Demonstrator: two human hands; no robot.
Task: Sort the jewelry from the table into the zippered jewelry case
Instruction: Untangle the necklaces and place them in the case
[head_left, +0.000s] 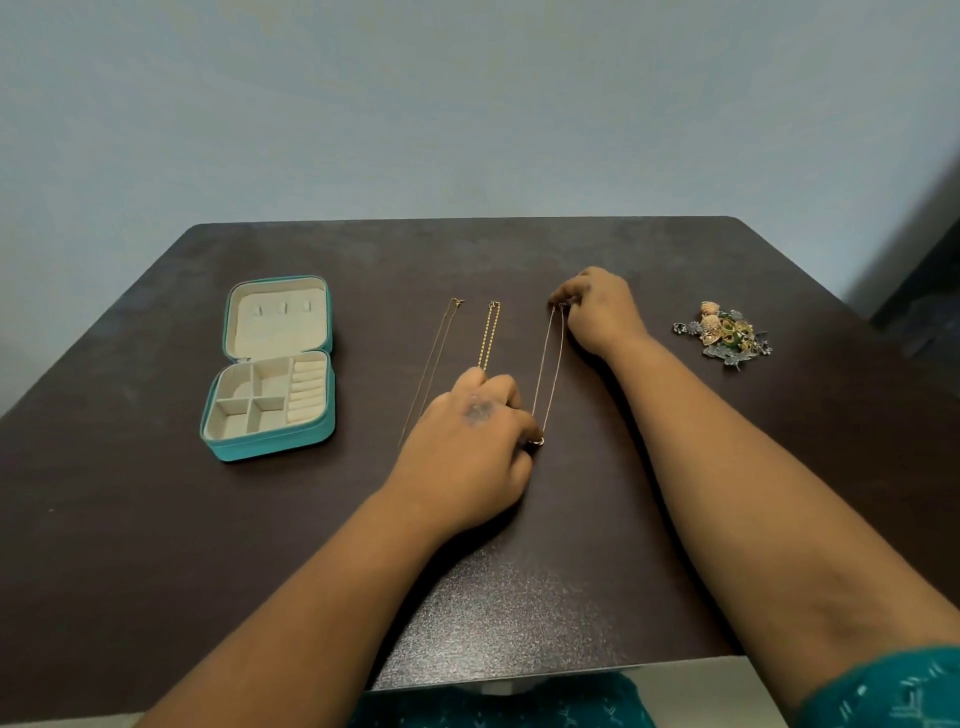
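Note:
A teal zippered jewelry case (270, 441) lies open at the left of the dark table, its cream compartments holding nothing. Three thin gold necklaces lie stretched lengthwise in the middle. My right hand (597, 312) pinches the far clasp end of the rightmost necklace (549, 364). Its near end carries a small ring pendant, which my left hand (472, 447) pinches. The middle, thicker chain (489, 335) and the left fine chain (436, 358) lie loose, partly hidden under my left hand. A heap of earrings and brooches (724, 335) sits at the right.
The dark brown table (156, 545) ends at a pale blue wall behind and at my lap in front. A dark object stands off the table's far right corner (924, 291).

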